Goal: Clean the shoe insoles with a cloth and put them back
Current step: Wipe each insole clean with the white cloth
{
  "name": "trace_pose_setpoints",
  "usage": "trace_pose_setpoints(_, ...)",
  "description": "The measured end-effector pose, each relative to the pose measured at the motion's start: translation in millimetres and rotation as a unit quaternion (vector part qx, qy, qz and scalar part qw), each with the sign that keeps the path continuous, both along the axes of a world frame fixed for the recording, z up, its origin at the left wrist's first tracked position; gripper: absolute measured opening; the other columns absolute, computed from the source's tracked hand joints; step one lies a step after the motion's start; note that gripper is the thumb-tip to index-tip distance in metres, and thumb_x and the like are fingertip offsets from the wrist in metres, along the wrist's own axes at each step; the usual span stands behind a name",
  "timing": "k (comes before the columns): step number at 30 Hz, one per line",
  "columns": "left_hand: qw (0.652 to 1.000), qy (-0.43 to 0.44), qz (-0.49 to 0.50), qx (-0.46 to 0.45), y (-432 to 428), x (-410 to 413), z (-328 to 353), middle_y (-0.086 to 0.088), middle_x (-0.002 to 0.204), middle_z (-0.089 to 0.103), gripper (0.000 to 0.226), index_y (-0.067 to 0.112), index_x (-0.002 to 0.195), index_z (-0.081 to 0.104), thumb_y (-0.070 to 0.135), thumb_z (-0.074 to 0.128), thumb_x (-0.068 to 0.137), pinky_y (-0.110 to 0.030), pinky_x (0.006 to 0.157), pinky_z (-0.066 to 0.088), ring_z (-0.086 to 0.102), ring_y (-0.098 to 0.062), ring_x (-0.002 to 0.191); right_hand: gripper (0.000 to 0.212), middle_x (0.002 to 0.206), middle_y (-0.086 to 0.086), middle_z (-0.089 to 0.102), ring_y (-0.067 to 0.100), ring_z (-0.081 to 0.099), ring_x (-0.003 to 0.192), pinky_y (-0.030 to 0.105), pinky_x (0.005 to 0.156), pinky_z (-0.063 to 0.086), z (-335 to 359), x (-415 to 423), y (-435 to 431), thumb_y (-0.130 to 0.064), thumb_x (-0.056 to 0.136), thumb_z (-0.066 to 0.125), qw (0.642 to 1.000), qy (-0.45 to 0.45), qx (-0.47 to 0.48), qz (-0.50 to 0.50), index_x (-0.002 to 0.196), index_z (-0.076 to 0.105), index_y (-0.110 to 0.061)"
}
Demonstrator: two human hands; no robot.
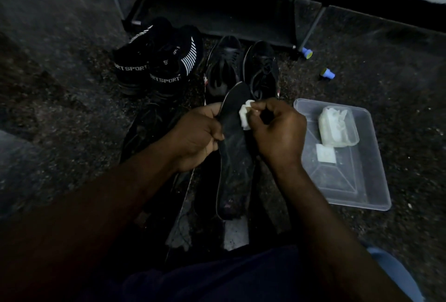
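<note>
Sneakers of black knit, a pair with white stripes and "SPORT" lettering on the cuffs, stand at the left on the dark speckled floor. Behind them rises the foot of a black shoe rack with metal legs. To their right sits a pair of black lace-up shoes, side by side, toes toward the rack.

In front of those shoes the left hand grips the left edge of a long dark insole, fingers curled round the rim, thumb on top. The insole is held off the floor, running lengthwise away from the person, its far tip just before the lace-up shoes and its near end above a dim jumble I cannot make out. The right hand pinches a small crumpled white cloth between thumb and curled fingers and presses it against the insole's upper part, near the right edge.

Right of the hands a clear plastic tray rests on the floor. Inside it lie a clear tub of white material toward the far end and a small white square just beside that. Beyond the tray, near a rack leg, two small blue-and-yellow objects lie apart on the floor.
</note>
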State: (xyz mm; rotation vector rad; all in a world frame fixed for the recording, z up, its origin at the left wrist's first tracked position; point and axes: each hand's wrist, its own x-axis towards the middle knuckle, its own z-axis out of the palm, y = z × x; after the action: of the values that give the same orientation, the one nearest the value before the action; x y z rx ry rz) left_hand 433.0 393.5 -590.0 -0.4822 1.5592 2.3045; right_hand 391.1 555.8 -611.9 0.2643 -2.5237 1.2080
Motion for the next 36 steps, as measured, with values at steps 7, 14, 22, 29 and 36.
trace_pose_setpoints(7, 0.997, -0.023, -0.011, -0.078, -3.1, 0.8, -1.5, -0.006, 0.105, 0.076, 0.087, 0.018, 0.139, 0.06, -0.026, 0.03, 0.071, -0.029, 0.068, 0.053, 0.07, -0.02, 0.089, 0.011, 0.089, -0.009, 0.074, 0.01, 0.068, 0.083, 0.037, 0.079, 0.056, 4.2, 3.7, -9.4, -0.03, 0.084, 0.073, 0.999, 0.009, -0.013, 0.03, 0.091, 0.078, -0.023)
trace_pose_setpoints(14, 0.978, -0.004, -0.092, -0.187, -0.6, 4.6, 2.2, -0.017, 0.085, 0.066, 0.071, 0.025, 0.137, 0.06, -0.015, 0.049, 0.079, -0.029, 0.056, 0.044, 0.058, -0.019, 0.065, 0.013, 0.092, -0.008, 0.076, 0.013, 0.069, 0.086, 0.043, 0.079, 0.056, 3.1, 5.7, -9.9, -0.03, 0.086, 0.075, 1.0, 0.025, -0.017, 0.002, 0.096, 0.08, -0.021)
trace_pose_setpoints(22, 0.969, 0.046, -0.096, -0.222, 3.1, 5.8, 5.5, 0.005, 0.089, 0.069, 0.083, 0.025, 0.149, 0.045, -0.028, 0.036, 0.086, -0.009, 0.048, 0.041, 0.062, 0.007, 0.055, 0.02, 0.098, -0.005, 0.074, 0.022, 0.067, 0.092, 0.05, 0.08, 0.051, 5.2, 10.5, -15.6, -0.029, 0.091, 0.069, 0.994, 0.077, 0.035, 0.063, 0.107, 0.08, -0.027)
trace_pose_setpoints(29, 0.975, 0.071, -0.091, -0.19, 0.3, 3.4, -1.4, -0.01, 0.123, 0.07, 0.086, 0.018, 0.155, 0.041, -0.031, 0.035, 0.084, -0.011, 0.062, 0.049, 0.071, -0.006, 0.083, 0.023, 0.098, -0.003, 0.071, 0.023, 0.066, 0.095, 0.049, 0.082, 0.051, -0.2, 10.5, -14.4, -0.028, 0.091, 0.067, 0.996, 0.06, 0.038, 0.058, 0.109, 0.08, -0.024)
trace_pose_setpoints(36, 0.987, 0.071, -0.052, -0.132, 3.9, 2.4, 10.7, -0.014, 0.119, 0.066, 0.088, 0.009, 0.152, 0.043, -0.037, 0.026, 0.079, -0.007, 0.05, 0.044, 0.068, 0.004, 0.066, 0.021, 0.098, -0.004, 0.073, 0.025, 0.066, 0.091, 0.05, 0.08, 0.051, 1.4, 4.5, -8.4, -0.031, 0.089, 0.067, 0.993, 0.079, 0.079, 0.047, 0.105, 0.081, -0.028)
